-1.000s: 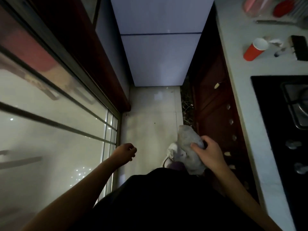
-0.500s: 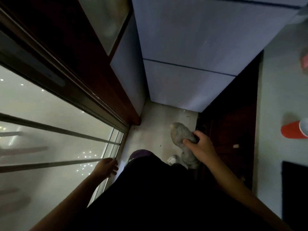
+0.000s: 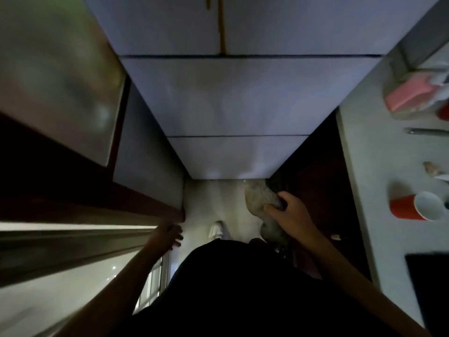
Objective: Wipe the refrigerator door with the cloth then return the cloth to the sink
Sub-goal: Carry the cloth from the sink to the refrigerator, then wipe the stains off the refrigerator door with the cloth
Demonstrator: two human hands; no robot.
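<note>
the right hand [image 3: 295,215] has its grip closed round the bunched grey cloth [image 3: 261,198], held low, just short of the refrigerator door [image 3: 238,93] ahead and above it. the left hand [image 3: 167,235] is empty, fingers loosely spread. wiping looks not yet begun, though the dim view hides any damp streaks; the sink trip remains. no sink shows. no readable writing, not even on the red cup [image 3: 408,207] on the bench [image 3: 379,171] to the grip's right.

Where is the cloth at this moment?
In the head view, the grey cloth is bunched in the right hand, right of centre, just below the refrigerator door's bottom edge, above the floor.
</note>
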